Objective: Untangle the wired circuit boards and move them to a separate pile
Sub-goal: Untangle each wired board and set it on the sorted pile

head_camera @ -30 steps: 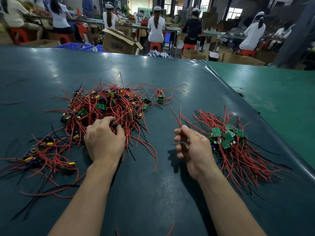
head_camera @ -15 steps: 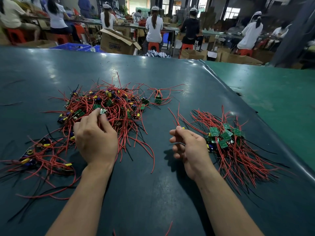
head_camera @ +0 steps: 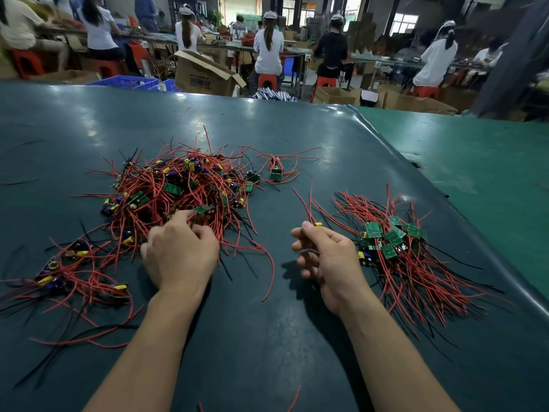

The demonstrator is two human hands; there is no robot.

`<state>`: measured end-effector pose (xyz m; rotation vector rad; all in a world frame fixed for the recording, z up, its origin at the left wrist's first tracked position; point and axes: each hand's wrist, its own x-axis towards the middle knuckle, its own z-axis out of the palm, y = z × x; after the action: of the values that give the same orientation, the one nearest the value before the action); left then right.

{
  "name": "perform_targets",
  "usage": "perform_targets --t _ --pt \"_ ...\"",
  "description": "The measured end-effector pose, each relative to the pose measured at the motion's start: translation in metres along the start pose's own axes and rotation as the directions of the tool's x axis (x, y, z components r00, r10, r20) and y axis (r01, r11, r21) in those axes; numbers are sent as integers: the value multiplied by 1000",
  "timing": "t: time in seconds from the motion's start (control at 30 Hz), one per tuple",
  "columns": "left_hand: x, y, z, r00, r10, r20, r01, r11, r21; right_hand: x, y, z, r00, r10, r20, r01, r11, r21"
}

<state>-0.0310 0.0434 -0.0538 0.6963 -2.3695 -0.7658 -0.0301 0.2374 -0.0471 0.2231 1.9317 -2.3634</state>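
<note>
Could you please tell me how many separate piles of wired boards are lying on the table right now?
3: a large tangled pile ahead of the left hand, a smaller clump at far left, a sorted pile right of the right hand.

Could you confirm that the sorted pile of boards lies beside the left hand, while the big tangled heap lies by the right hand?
Not quite: the sides are swapped. In the head view, the sorted pile of boards lies beside the right hand, which pinches red wires, while the big tangled heap lies by the left hand, whose fingers reach into it.
</note>
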Motion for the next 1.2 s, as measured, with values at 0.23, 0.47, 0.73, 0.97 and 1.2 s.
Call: perform_targets --t 0.23,0.47,0.73,0.97,1.2 --pt "-1 2 -4 951 154 -268 -178 982 -68 1 1 -1 1000 -3 15 3 1000 -17" --pt "-12 13 -4 656 591 -470 -690 721 -57 -2 -1 3 993 -42 110 42 999 7" --pt "-27 22 11 527 817 -233 -850 505 -151 -4 -8 2 994 -77 82 54 966 254" --pt "-40 25 9 603 713 -357 -792 483 -373 -1 -10 -1 982 -182 44 147 896 418" --pt "-41 31 20 877 460 139 -217 637 -739 -1 -3 3 962 -242 128 181 913 366"
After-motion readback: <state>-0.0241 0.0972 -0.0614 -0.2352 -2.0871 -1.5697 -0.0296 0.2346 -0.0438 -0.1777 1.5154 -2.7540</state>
